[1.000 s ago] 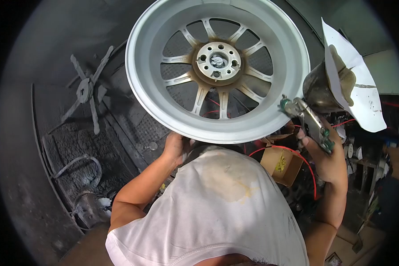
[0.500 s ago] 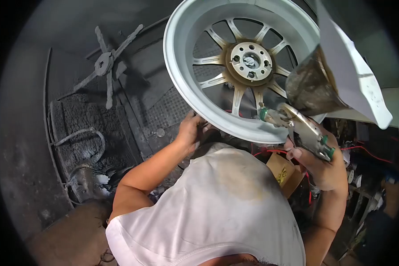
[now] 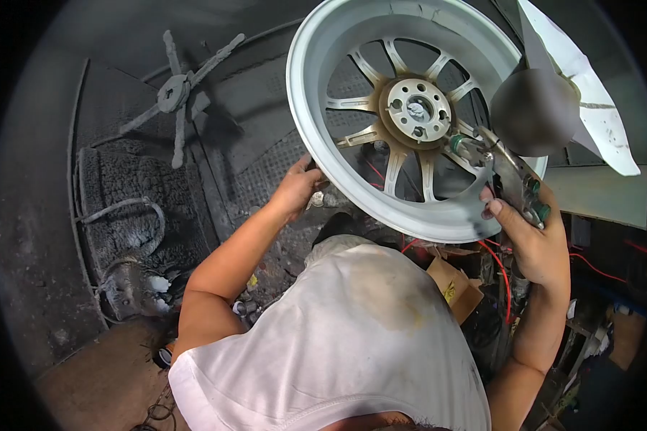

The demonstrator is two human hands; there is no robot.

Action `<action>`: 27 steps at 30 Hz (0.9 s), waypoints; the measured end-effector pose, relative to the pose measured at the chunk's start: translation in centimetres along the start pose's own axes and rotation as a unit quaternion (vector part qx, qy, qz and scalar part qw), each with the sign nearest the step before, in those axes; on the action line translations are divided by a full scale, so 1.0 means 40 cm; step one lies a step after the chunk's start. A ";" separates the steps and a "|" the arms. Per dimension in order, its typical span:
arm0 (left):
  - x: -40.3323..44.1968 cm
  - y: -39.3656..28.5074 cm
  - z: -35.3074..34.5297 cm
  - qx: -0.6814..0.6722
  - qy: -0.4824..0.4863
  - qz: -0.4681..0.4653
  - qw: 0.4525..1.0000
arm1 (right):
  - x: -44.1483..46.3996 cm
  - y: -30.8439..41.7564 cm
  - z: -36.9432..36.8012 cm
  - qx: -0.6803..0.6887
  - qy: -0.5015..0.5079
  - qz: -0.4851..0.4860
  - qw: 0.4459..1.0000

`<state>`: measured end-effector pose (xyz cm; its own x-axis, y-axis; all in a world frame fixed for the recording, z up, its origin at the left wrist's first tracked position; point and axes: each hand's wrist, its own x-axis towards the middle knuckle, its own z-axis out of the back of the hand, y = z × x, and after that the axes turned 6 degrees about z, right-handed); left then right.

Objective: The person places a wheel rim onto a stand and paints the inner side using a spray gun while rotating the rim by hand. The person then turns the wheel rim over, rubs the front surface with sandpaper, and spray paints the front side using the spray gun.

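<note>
A silver-white wheel rim [image 3: 309, 122] is tilted before me, its spokes and brown-stained hub [image 3: 415, 111] facing up. My left hand [image 3: 298, 188] is at its lower left edge, fingers curled against the outer side; the fingertips are partly hidden. In my right hand [image 3: 528, 237] is a metal spray gun [image 3: 509, 179] with green fittings, its nozzle pointing left over the spokes near the hub. On top of the gun sits a dark, blurred cup [image 3: 530, 111], with a white paper sheet [image 3: 602, 100] standing out from it.
A grey-coated stand with several arms [image 3: 174, 93] is at the left, above a shaggy dark mat [image 3: 126, 197]. A cardboard box [image 3: 456, 291] and red hoses [image 3: 509, 287] lie below the rim. A light panel [image 3: 604, 194] is at the right.
The spray gun has moved up and right, its nozzle now closer to the hub. The rim appears shifted slightly right. My left hand has moved slightly left and up along its edge.
</note>
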<state>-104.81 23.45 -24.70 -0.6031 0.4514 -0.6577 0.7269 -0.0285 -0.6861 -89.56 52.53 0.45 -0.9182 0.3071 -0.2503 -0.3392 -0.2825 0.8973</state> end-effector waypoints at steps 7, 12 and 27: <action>-0.019 0.048 -0.027 -0.019 0.008 -0.007 1.000 | -0.027 0.043 -0.027 0.065 0.036 -0.019 0.997; -0.062 0.083 -0.081 0.036 -0.014 0.019 0.999 | -0.006 0.086 -0.028 0.060 0.031 -0.023 0.997; -0.013 0.265 -0.058 0.303 0.174 -0.003 0.937 | 0.031 0.058 -0.023 -0.007 -0.021 -0.007 1.000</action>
<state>-96.05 25.00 -30.90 -0.3855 0.7138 -0.5847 0.3396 -0.4794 -0.8092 -91.69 51.43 1.88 -0.9038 0.3488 -0.2480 -0.3557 -0.2900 0.8885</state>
